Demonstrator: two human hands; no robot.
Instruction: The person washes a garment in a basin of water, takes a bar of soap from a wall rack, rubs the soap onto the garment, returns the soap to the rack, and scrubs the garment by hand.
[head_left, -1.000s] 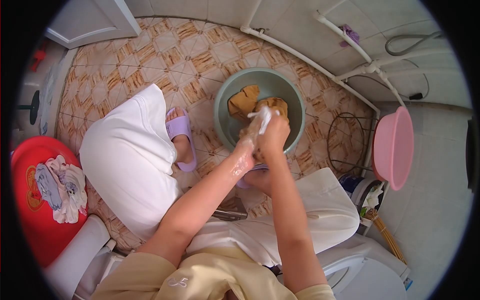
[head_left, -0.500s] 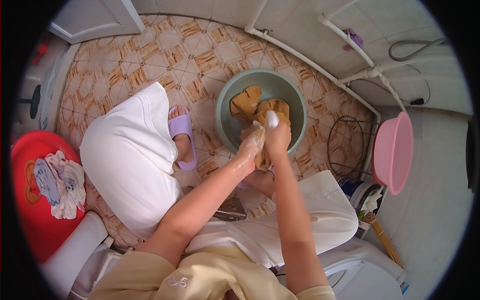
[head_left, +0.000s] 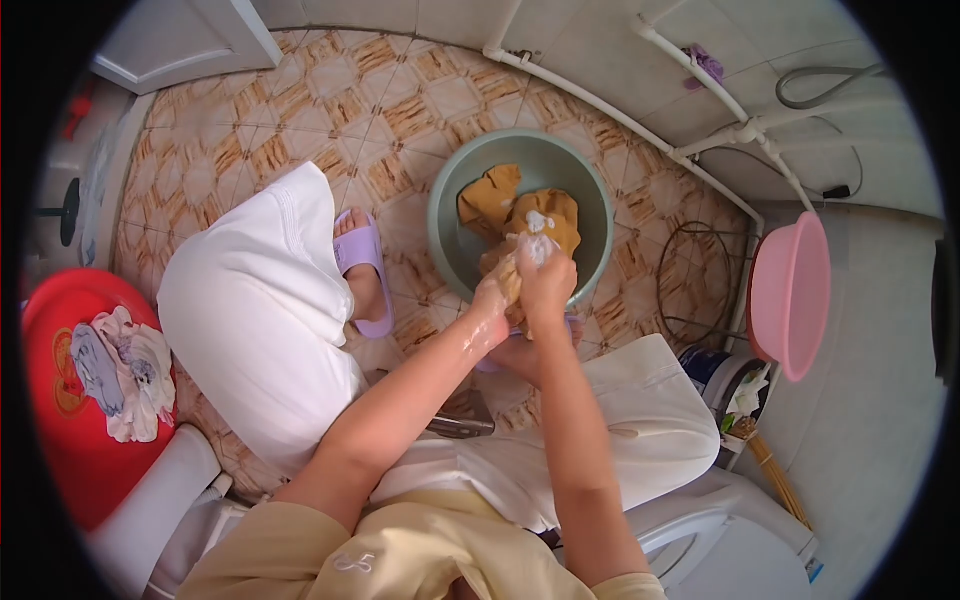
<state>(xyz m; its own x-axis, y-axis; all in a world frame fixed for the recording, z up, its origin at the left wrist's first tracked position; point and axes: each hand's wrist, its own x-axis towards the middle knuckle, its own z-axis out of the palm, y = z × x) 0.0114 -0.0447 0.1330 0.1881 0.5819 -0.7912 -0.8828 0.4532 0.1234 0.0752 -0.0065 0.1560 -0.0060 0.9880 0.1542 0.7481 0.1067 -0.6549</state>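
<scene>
A mustard-brown garment [head_left: 548, 212], wet and bunched up, lies in the grey-green basin [head_left: 437, 225] on the floor. White suds show on its upper folds. Over the near rim of the basin, my left hand [head_left: 494, 292] is closed on part of the cloth, with lather on the fingers and wrist. My right hand [head_left: 548, 285] presses close beside it, its fingers wrapped round the same bunched cloth. Something white and foamy sits at the right fingertips; whether it is only lather or a piece of soap I cannot tell.
At the left, a red basin [head_left: 55, 290] carries a few crumpled clothes [head_left: 125, 370]. A pink basin [head_left: 800, 300] leans against the right wall near white pipes [head_left: 620, 112]. A coiled hose [head_left: 700, 280] lies on the tiled floor. My slippered foot [head_left: 362, 270] is left of the green basin.
Both hands have shifted slightly, the right one a little down and to the left against the other. A patch of white foam now shows on the garment beyond the fingers.
</scene>
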